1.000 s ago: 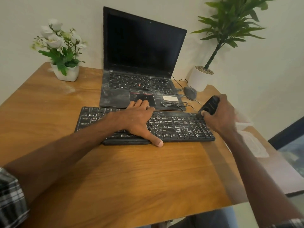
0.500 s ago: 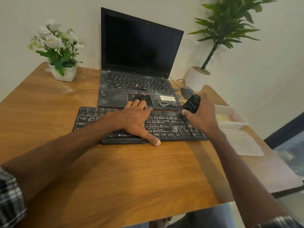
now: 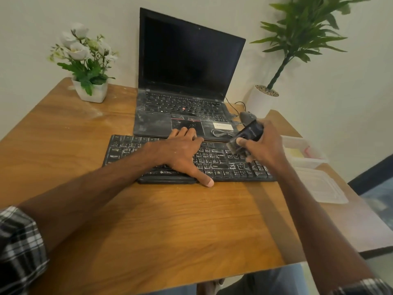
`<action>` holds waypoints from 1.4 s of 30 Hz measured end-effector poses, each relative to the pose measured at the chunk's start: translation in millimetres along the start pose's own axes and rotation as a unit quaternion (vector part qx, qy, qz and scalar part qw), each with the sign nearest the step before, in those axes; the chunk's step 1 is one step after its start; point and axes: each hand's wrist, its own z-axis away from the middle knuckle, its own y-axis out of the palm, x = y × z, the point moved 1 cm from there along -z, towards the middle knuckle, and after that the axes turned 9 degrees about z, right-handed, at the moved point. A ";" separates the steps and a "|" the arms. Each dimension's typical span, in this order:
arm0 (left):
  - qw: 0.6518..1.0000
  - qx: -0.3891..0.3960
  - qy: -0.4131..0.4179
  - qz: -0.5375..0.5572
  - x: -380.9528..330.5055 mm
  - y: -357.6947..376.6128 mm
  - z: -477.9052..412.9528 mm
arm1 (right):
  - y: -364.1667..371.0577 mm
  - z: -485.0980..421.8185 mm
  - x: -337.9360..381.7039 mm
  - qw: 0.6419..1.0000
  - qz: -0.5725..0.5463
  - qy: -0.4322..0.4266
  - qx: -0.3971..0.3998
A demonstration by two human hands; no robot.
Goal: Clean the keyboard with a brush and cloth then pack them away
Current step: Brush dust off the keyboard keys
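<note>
**Blind spots, head view**

Left hand (image 3: 180,154) lies flat over the mid-section of the keyboard (image 3: 127,150), so the keys under it are hidden. Right hand (image 3: 265,147) covers the keyboard's right end and most of the brush (image 3: 248,133) handle. Bristles are blurred, can't tell if they touch the keys. Mouse (image 3: 246,117) is half hidden behind the brush. Key legends and the white label (image 3: 222,126) on the laptop (image 3: 187,67) palm rest are too small to read. Yellowish item (image 3: 294,153) in the clear box (image 3: 310,162) at the right edge of the tabletop (image 3: 170,231) is unidentifiable. Tall plant (image 3: 302,33) is cropped by the top edge, left sleeve (image 3: 19,248) and right sleeve (image 3: 361,287) by the bottom corners
</note>
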 end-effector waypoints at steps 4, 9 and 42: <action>1.000 -0.002 0.000 -0.002 -0.8 -1.2 0.7 | -6.4 -2.0 -4.9 0.996 0.059 0.008 -0.062; 1.000 -0.004 0.001 0.001 -1.0 0.1 -0.9 | 19.2 13.9 11.1 0.995 0.072 -0.055 -0.050; 1.000 -0.012 0.012 0.002 1.0 0.6 -0.5 | -1.1 4.7 9.9 0.999 0.039 -0.017 -0.009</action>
